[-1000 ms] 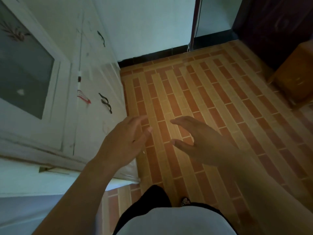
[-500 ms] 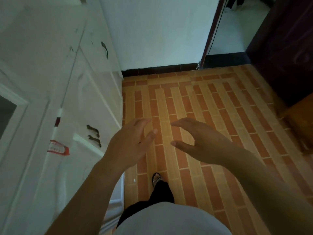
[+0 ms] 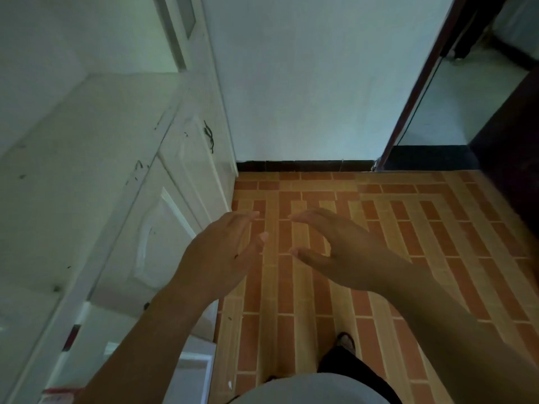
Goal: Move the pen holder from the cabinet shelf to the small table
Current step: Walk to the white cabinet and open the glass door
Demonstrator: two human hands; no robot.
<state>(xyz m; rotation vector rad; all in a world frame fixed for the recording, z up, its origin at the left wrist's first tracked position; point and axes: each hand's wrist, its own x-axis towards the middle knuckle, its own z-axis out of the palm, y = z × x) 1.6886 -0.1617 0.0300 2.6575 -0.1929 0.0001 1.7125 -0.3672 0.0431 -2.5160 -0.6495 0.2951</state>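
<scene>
My left hand (image 3: 221,252) and my right hand (image 3: 335,252) are held out in front of me over the brick-patterned floor, palms facing each other, fingers apart, nothing in either. A white cabinet (image 3: 96,182) with panelled doors and dark handles fills the left side of the head view, close beside my left hand. No pen holder and no small table show in this frame.
A pale wall (image 3: 306,83) with a black skirting stands straight ahead. A dark door frame (image 3: 414,94) and an opening lie at the upper right, with dark furniture (image 3: 513,158) at the right edge. Orange tiled floor (image 3: 408,228) stretches ahead; my foot (image 3: 345,339) shows below.
The view has swung upward and forward along the cabinet; the glass door panel and the wooden furniture at right have left view. Both hands keep the same open pose.
</scene>
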